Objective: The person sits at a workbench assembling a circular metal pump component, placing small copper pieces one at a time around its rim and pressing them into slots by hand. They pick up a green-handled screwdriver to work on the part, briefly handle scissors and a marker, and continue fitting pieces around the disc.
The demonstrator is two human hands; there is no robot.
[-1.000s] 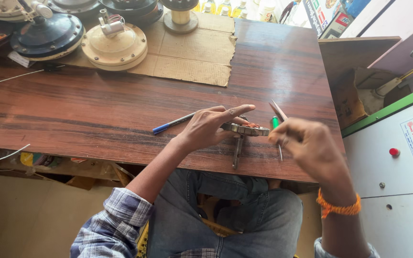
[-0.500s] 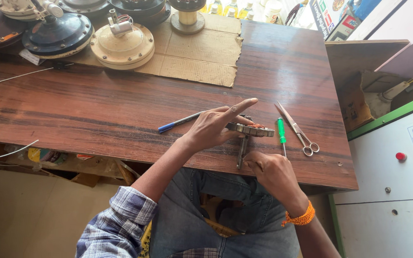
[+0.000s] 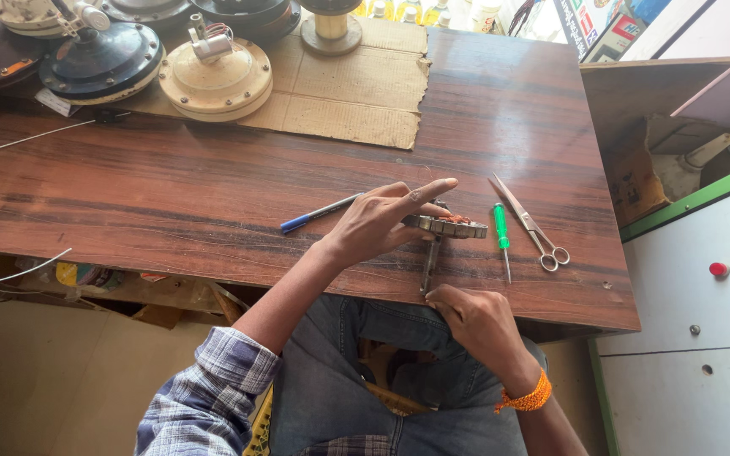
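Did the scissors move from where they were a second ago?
Yes. The scissors were in the right hand above the table; now they lie on the table, just right of the green screwdriver.

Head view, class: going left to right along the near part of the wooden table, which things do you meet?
Blue pen → left hand → round metal part → green screwdriver → scissors.

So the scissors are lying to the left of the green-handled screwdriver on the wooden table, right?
Not quite. In the head view the scissors lie to the right of the green-handled screwdriver, not to its left. Both do rest on the wooden table, beside the left hand.
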